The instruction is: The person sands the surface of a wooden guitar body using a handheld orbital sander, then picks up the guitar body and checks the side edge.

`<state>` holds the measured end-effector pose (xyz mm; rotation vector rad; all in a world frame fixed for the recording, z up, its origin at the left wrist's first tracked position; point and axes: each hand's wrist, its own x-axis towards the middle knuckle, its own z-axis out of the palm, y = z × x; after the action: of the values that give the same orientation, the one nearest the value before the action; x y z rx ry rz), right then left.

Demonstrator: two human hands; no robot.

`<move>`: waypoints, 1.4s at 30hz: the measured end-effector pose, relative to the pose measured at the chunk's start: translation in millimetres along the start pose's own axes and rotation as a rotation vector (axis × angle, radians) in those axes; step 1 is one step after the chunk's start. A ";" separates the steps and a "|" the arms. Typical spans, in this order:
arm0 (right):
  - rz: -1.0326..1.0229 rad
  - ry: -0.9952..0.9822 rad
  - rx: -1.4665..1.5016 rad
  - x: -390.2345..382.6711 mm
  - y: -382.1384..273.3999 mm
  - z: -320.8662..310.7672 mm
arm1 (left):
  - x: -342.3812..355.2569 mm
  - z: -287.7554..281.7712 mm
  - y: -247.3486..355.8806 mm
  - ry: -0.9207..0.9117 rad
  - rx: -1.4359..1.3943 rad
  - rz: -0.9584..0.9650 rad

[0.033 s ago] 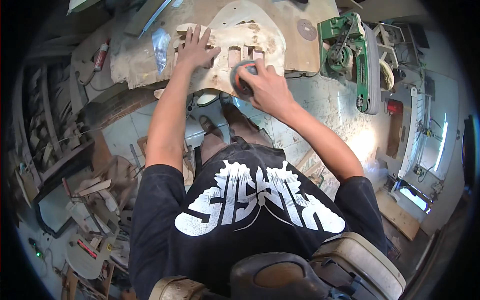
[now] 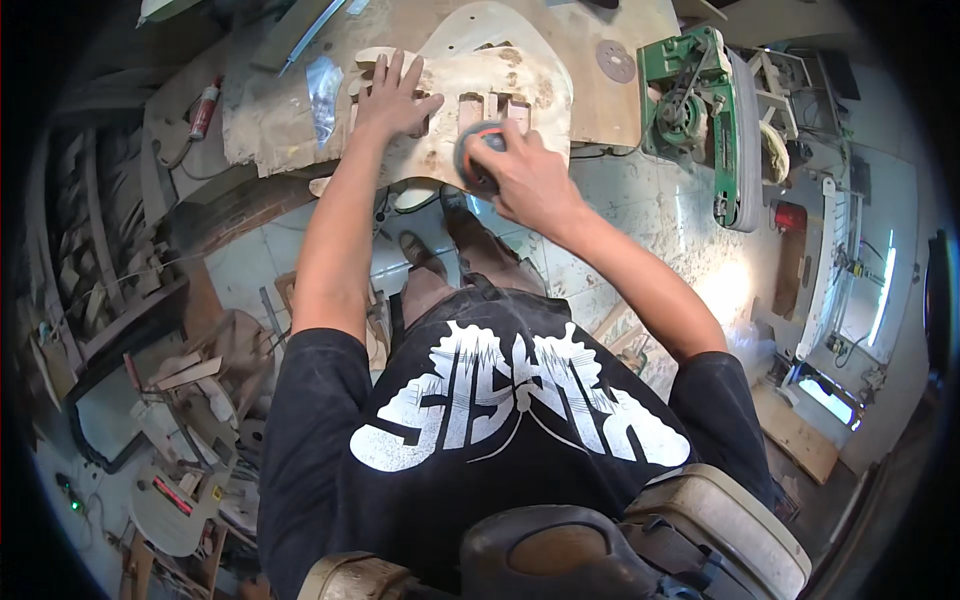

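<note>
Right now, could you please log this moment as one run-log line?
left hand: flat on wooden guitar body | right hand: gripping round sander | bench: dusty

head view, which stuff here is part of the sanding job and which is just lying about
In the job:
- left hand, flat on the wooden guitar body
- right hand, gripping the round sander
- workbench beneath

Lying about:
- green machine
- loose sanding disc
- red spray can
- wood offcuts on the floor
</note>
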<state>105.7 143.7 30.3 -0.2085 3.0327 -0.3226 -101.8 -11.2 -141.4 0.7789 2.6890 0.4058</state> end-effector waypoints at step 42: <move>0.850 0.277 0.178 -159.2 110.0 -26.2 | -92.9 -33.5 -52.8 0.319 -0.365 0.111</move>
<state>246.4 278.5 43.2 1.1766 2.9597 -0.5550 -64.2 -111.6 -109.4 0.8085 2.7328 1.0952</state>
